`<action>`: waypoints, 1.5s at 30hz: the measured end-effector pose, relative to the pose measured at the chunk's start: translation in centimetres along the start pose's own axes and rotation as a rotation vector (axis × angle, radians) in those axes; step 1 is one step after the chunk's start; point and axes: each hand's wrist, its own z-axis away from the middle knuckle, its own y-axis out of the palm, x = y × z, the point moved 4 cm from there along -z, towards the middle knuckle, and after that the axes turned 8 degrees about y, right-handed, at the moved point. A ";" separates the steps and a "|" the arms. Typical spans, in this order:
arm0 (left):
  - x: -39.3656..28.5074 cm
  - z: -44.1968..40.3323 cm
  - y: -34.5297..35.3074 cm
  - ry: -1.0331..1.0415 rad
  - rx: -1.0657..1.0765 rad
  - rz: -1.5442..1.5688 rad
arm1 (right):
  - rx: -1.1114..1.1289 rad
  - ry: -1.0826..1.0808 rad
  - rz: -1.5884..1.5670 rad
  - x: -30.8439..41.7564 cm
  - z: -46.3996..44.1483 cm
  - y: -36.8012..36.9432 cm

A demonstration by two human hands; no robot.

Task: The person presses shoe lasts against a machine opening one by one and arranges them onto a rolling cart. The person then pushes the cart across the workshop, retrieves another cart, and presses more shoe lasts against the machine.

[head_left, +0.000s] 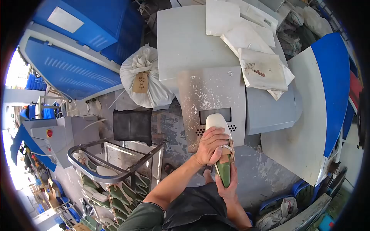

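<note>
A pale shoe [216,121] on a green shoe last [222,172] is held between my hands, its light toe pointing away from me. My left hand [212,141] is wrapped over the front part, fingers closed across the shoe. Lower down, my right hand [228,189] grips the green heel end. A strand of pearl-like beads [227,148] and a tan strap show beside my left thumb. The toe overlaps the lower part of a grey metal panel [216,90], near its rectangular opening. Whether it touches the panel I cannot tell.
White scraps speckle the panel of the grey machine [189,38]; stained white slabs [262,69] lie on top. Left are a tied white sack [144,82], a black-topped stool [132,126] and a metal rack [104,177] with several shoes on green lasts. Blue-and-white machinery [323,88] stands right.
</note>
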 end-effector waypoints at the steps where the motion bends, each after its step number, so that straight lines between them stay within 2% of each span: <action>1: 0.1 -0.1 0.1 0.002 -0.008 -0.002 | 0.014 0.009 -0.006 0.0 -0.4 -0.1; 4: -0.1 -0.5 0.1 0.012 -0.022 -0.001 | -0.027 -0.004 -0.010 0.2 -0.5 -0.3; 7: -0.4 -1.0 -0.2 -0.018 0.085 -0.012 | -0.063 0.053 -0.060 -0.8 0.3 0.2; 8: -1.1 -0.8 -1.0 0.015 0.112 0.087 | -0.066 0.245 -0.337 -0.6 1.6 0.6; 11: -5.0 0.5 -6.4 -0.291 -0.493 0.129 | 0.220 0.426 -0.996 2.0 3.2 0.1; 12: -6.9 0.6 -8.2 -0.462 -0.612 0.710 | 0.328 0.508 -1.208 2.4 4.2 0.3; 15: -15.1 1.4 -14.2 -0.495 -0.283 0.770 | 0.984 0.672 -1.707 3.5 7.7 3.8; 16: -17.9 2.5 -15.9 -0.563 -0.314 0.690 | 1.134 0.607 -1.756 5.5 9.0 5.0; 18: -22.9 5.1 -19.5 -0.390 -0.339 0.497 | 1.363 0.522 -1.760 8.9 10.8 7.2; 21: -28.8 10.8 -24.0 -0.216 -0.508 0.226 | 1.477 0.437 -1.477 12.8 14.0 10.5; 22: -31.4 12.9 -26.2 -0.078 -0.411 -0.328 | 1.434 0.376 -1.285 14.3 15.0 10.7; 23: -33.3 15.4 -27.3 -0.195 -0.429 -0.421 | 1.392 0.297 -1.098 15.9 16.2 11.3; 25: -35.0 20.3 -26.3 -0.311 -0.962 0.218 | 1.091 -0.118 -0.413 19.3 18.8 11.9; 26: -35.2 23.1 -26.9 -0.479 -1.094 0.179 | 1.052 -0.279 -0.343 19.3 20.7 13.7; 27: -35.3 26.3 -27.4 -0.536 -1.223 0.138 | 1.093 -0.505 -0.173 20.5 23.0 15.5; 29: -36.0 32.2 -29.0 -0.423 -1.514 0.310 | 1.129 -0.982 0.140 23.0 27.4 19.5; 30: -35.7 35.6 -29.5 -0.437 -1.611 0.266 | 1.199 -0.943 0.074 22.2 29.3 22.0; 33: -37.7 44.9 -31.8 -0.607 -1.568 0.202 | 1.100 -1.164 0.138 20.9 34.3 27.9; 35: -39.4 52.4 -32.2 -1.183 -1.491 -0.531 | 1.043 -1.321 0.363 21.1 36.5 30.5; 37: -43.6 59.3 -33.3 -1.471 -1.508 -1.025 | 0.974 -1.418 0.497 20.9 38.0 33.0; 38: -45.7 62.8 -33.6 -1.597 -1.589 -0.945 | 0.954 -1.436 0.536 19.7 38.6 34.2; 39: -47.3 65.7 -33.8 -1.709 -1.642 -0.844 | 0.889 -1.558 0.666 18.4 39.4 34.7; 41: -47.1 70.9 -33.4 -1.743 -1.627 -0.593 | 0.730 -1.793 0.923 16.7 40.3 35.6; 42: -45.8 73.0 -33.3 -1.738 -1.593 -0.463 | 0.853 -1.730 0.962 17.4 40.7 35.3; 45: -44.2 76.1 -32.2 -1.541 -1.715 -0.720 | 1.141 -1.615 0.896 20.5 40.4 33.8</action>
